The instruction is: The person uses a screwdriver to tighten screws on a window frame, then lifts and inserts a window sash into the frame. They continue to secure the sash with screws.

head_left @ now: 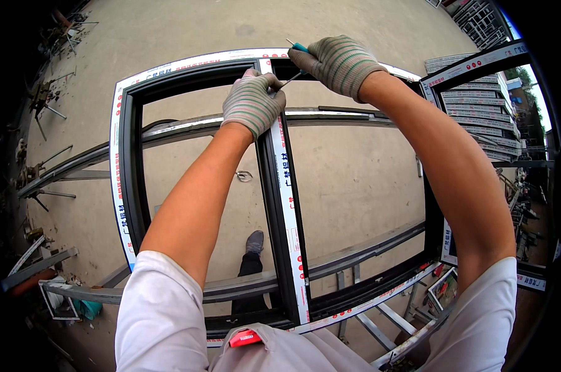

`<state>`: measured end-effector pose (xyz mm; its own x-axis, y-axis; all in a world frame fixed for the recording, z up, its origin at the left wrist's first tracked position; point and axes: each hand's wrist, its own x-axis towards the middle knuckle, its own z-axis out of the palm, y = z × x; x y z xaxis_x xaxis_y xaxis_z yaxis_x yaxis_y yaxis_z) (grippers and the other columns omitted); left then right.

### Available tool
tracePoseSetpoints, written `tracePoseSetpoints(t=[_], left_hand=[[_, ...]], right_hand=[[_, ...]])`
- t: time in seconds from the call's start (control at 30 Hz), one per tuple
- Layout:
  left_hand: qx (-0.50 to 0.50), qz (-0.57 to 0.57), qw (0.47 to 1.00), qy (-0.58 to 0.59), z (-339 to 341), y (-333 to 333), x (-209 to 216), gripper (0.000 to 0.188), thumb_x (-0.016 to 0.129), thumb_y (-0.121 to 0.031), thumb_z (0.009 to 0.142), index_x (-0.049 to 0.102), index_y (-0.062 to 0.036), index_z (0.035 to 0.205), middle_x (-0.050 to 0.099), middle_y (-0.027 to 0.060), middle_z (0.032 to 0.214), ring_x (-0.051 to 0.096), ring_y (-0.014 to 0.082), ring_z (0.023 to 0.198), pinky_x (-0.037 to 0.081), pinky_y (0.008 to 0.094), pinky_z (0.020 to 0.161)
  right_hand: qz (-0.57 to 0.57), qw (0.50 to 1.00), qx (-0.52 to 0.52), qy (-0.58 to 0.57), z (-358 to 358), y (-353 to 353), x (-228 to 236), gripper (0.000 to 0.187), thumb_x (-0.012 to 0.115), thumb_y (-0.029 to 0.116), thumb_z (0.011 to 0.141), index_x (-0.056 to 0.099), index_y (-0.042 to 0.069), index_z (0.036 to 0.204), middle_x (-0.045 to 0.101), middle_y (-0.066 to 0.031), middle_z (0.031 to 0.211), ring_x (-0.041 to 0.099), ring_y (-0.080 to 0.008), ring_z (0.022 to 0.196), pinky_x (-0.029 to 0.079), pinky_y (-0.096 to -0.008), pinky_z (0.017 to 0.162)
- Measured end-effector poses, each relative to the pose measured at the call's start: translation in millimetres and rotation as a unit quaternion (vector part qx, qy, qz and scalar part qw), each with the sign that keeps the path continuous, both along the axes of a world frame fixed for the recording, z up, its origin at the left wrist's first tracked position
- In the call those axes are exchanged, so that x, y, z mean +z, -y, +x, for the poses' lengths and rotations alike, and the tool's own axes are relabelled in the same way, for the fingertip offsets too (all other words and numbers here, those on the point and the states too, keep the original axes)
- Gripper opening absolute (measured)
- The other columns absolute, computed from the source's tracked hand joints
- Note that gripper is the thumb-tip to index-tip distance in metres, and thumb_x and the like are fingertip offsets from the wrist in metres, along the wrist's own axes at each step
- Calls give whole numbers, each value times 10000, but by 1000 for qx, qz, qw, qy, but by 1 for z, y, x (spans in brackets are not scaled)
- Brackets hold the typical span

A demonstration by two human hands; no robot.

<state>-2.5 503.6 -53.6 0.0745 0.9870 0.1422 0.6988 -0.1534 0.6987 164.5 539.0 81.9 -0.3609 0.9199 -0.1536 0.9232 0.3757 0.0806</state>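
Note:
A large dark window frame (120, 155) with white printed protective film lies flat on metal rails before me. My left hand (253, 102), in a striped knit glove, is closed at the top of the frame's middle bar (286, 180); its fingers hide what they pinch. My right hand (342, 65), gloved alike, grips a screwdriver with a teal handle (300, 48) above the far edge. A thin metal shaft (293, 79) runs from beneath the right hand to the left fingertips. Whether shaft and teal handle are one tool, I cannot tell.
Support rails (193, 128) cross beneath the frame. Another film-covered frame (438, 87) stands at the right, with stacked profiles (482, 118) behind it. Metal stands (44, 99) line the left side. A ladder-like metal rack (379, 328) lies at the lower right.

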Motion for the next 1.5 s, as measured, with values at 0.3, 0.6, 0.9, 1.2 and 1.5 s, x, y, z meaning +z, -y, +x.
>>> tracePoseSetpoints(t=[0.3, 0.6, 0.9, 1.2, 1.5], left_hand=[[6, 8, 1000, -6, -1, 2, -1, 244, 778, -293, 862, 818, -114, 1022, 682, 129, 1045, 713, 298, 932, 576, 404, 878], [7, -1, 1000, -8, -1, 0, -1, 247, 780, -307, 865, 821, -120, 1020, 685, 133, 1052, 716, 298, 933, 578, 404, 884], [12, -16, 1000, -18, -1, 1, 0, 257, 776, -331, 868, 819, -133, 1025, 686, 126, 1101, 713, 305, 979, 572, 408, 905], [9, -50, 998, -27, 0, 3, 8, 230, 739, -281, 880, 813, -199, 1081, 686, 103, 1178, 695, 300, 1076, 585, 440, 972], [16, 3, 1000, -4, 2, 4, 1, 268, 769, -315, 877, 817, -129, 1065, 689, 145, 1093, 713, 310, 992, 581, 402, 920]], right_hand=[[-2, 987, -99, -127, 1, 4, -12, 749, 488, 674, 1036, 806, 5, 920, 696, -236, 725, 687, -389, 733, 553, -476, 789], [13, 981, -147, -123, 1, -5, -27, 727, 458, 630, 1042, 796, 1, 907, 719, -249, 789, 712, -432, 815, 550, -514, 860], [2, 985, -156, -79, -14, 8, -12, 677, 446, 627, 1058, 807, 60, 981, 752, -231, 863, 732, -420, 878, 559, -508, 873], [-14, 999, -43, -11, -15, 8, 4, 448, 577, 497, 1044, 805, 112, 1064, 790, -150, 953, 753, -363, 902, 592, -472, 867], [113, 989, 92, -35, 27, -15, 28, 413, 637, 447, 1056, 758, 62, 1141, 765, -197, 941, 721, -379, 839, 580, -434, 796]])
